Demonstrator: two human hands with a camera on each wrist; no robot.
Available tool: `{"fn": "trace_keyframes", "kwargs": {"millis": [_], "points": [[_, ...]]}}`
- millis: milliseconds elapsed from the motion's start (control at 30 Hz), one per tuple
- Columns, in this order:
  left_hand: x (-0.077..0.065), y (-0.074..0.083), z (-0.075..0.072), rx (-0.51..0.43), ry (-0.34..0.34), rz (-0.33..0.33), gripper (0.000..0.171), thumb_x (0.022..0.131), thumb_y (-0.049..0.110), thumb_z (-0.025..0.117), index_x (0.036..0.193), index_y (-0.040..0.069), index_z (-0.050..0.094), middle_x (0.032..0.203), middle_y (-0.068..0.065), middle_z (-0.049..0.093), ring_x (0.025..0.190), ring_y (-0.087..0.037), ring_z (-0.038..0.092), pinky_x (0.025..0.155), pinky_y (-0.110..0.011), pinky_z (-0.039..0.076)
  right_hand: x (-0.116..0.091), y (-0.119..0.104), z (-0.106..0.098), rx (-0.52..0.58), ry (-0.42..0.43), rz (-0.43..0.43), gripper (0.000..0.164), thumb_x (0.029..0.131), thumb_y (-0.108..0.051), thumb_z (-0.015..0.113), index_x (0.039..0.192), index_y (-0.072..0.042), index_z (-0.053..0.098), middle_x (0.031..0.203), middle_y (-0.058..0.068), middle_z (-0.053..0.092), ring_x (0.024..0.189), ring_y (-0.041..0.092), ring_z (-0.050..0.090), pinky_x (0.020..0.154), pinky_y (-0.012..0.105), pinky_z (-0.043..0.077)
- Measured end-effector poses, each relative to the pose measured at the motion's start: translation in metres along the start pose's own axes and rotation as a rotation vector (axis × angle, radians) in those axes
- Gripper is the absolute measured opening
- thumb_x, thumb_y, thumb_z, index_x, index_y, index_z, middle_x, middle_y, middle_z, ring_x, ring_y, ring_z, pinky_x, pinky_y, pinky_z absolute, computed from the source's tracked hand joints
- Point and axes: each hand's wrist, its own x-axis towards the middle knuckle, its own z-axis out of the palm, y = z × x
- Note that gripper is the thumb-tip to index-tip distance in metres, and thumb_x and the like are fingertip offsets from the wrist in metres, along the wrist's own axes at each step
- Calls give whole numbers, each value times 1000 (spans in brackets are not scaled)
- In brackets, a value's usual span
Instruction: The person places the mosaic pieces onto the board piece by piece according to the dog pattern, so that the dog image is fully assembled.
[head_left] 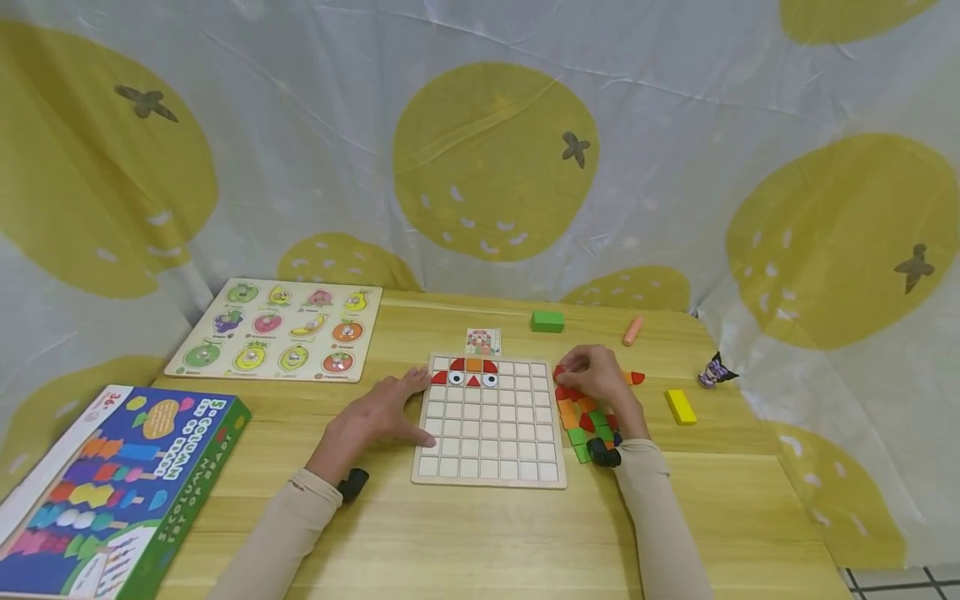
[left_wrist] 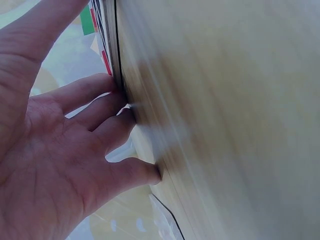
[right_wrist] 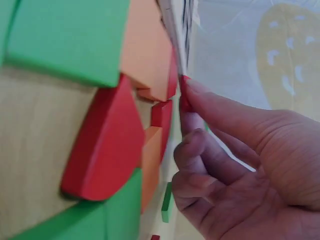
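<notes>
While the right hand [head_left: 603, 383] pinches a piece [right_wrist: 185, 101], board cells [head_left: 489, 432] hold tiles [head_left: 474, 365].

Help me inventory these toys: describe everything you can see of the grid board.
The grid board is pale and wooden-looking, with a plain border and lines dividing it into square cells. It lies flat on the table. Red pieces, an orange piece and two eye pieces fill part of its two far rows; the nearer visible cells are bare. The left hand, thumb and fingers spread, touches its left edge. A picture card lies just beyond its far edge.
</notes>
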Motion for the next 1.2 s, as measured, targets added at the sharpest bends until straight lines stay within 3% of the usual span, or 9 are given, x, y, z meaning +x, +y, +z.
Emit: {"fn": "trace_keyframes", "kwargs": {"millis": [133, 367, 667, 867, 1033, 1200], "points": [[0, 0, 0, 2, 4, 2, 108, 81, 45, 96, 167, 10, 42, 177, -16, 28, 159, -51, 28, 123, -68, 33, -1, -3, -1, 46, 23, -2, 15, 91, -5, 87, 102, 1, 78, 91, 13, 78, 77, 23, 73, 64, 29, 60], [0, -1, 1, 6, 6, -4, 109, 80, 46, 96, 167, 11, 42, 177, -15, 28, 159, -49, 29, 122, -67, 35, 3, -16, 10, 102, -11, 38, 13, 93, -13, 87, 100, -3, 84, 90, 9, 80, 75, 20, 72, 66, 29, 60], [-1, 1, 0, -1, 3, -12, 108, 80, 45, 96, 167, 11, 41, 177, -15, 28, 159, -50, 29, 123, -67, 35, 8, -30, 30, 77, -45, -22, 6, 95, -6, 83, 99, -3, 87, 90, 11, 82, 66, 17, 68, 60, 27, 55], [-2, 1, 0, -2, 4, -7, 108, 80, 45, 96, 167, 11, 41, 177, -16, 28, 159, -51, 29, 122, -68, 35, 11, -40, 46, 133, -90, -5, 7, 96, -1, 80, 100, 1, 85, 88, 13, 81, 63, 17, 70, 61, 29, 61], [-1, -1, 1, 3, 2, -9, 109, 81, 46, 95, 168, 12, 40, 177, -15, 27, 159, -50, 29, 122, -68, 35, 12, -48, 57, 98, -78, 1, 5, 95, -1, 81, 97, -1, 86, 90, 11, 81, 64, 16, 69, 61, 28, 60], [-1, -1, 1, 4, 3, -6, 109, 81, 48, 95, 168, 12, 39, 177, -15, 27, 159, -50, 28, 123, -67, 34, 12, -53, 63, 44, -44, 29, 5, 94, -5, 83, 97, -5, 87, 96, 9, 82, 78, 16, 70, 68, 26, 56]]}}
